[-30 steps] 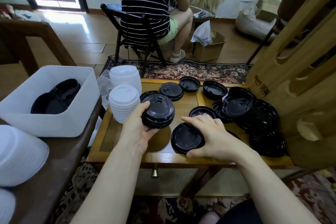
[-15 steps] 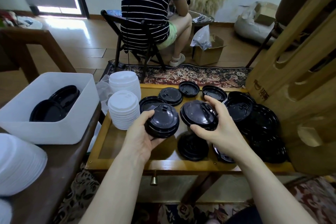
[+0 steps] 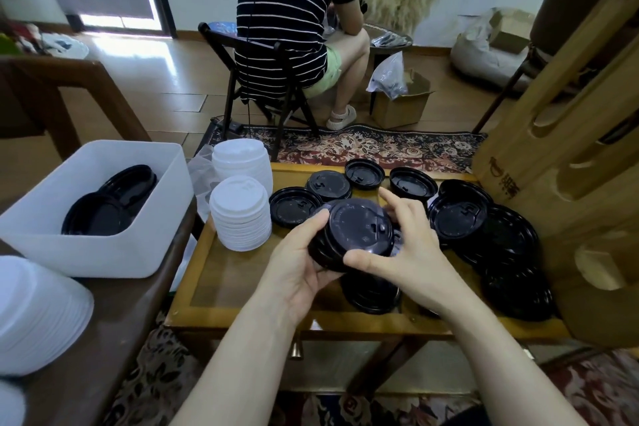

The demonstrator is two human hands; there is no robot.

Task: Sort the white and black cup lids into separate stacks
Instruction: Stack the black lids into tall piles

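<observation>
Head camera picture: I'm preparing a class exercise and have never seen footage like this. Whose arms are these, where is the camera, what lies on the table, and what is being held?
There is no machine here. A person wears a wide-angle camera on the head, looking forward and down, so the two bare arms entering from below are that person's own.

The left hand grips a stack of black lids from the side, above the table. The right hand holds the top lid on that stack, thumb at the near rim.

On the wooden table lie loose black lids and two white lid stacks. To the left, a white bin holds more black lids. Another person sits on a chair beyond, back turned.
</observation>
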